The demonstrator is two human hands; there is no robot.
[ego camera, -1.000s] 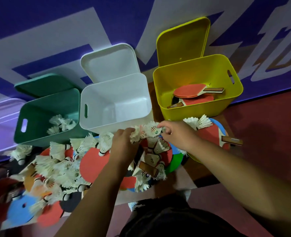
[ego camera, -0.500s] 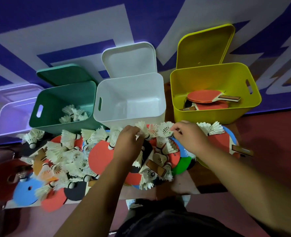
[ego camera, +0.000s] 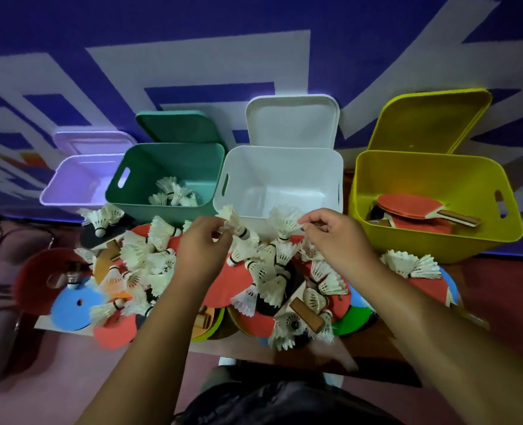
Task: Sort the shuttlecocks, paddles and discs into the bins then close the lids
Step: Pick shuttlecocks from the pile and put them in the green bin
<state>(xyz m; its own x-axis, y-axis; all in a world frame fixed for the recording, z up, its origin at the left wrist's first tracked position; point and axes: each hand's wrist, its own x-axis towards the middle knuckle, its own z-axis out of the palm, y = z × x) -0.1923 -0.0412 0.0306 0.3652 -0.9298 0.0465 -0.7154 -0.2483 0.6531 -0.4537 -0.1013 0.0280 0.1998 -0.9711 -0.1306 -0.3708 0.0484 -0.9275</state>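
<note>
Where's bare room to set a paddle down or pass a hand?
Bare: the white bin floor, the purple bin floor, and a strip of table at its front edge beside the green disc. Crowded: shuttlecocks, paddles and discs cover the table before the green bin and white bin.

White bin mouth open, lid tipped back: entry from above free. Shuttlecock pile crowds bin fronts.

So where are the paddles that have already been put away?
In the head view, the red paddles lie inside the yellow bin at the far right of the row, just right of the white bin.
</note>
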